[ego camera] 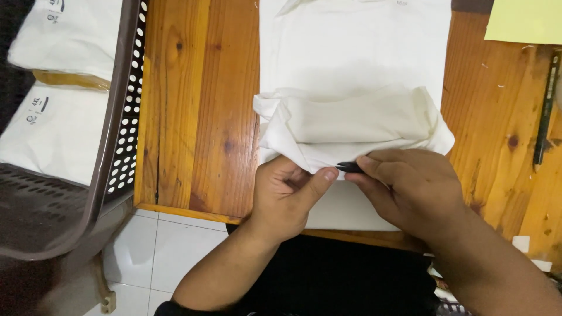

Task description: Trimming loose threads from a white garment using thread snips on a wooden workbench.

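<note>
A white garment (351,64) lies flat on the wooden table (199,117), its lower part folded up into a bunched band (351,126). My left hand (287,196) pinches the folded cloth's lower edge between thumb and fingers. My right hand (410,187) holds a small black tool (349,167) whose tip shows at that same edge, right beside my left thumb. What kind of tool it is stays hidden by my fingers.
A brown perforated plastic basket (126,105) at the left holds folded white garments (58,126). A yellow sheet (524,20) lies at the top right, a dark slim tool (545,111) along the right edge. White floor tiles (170,246) show below the table's front edge.
</note>
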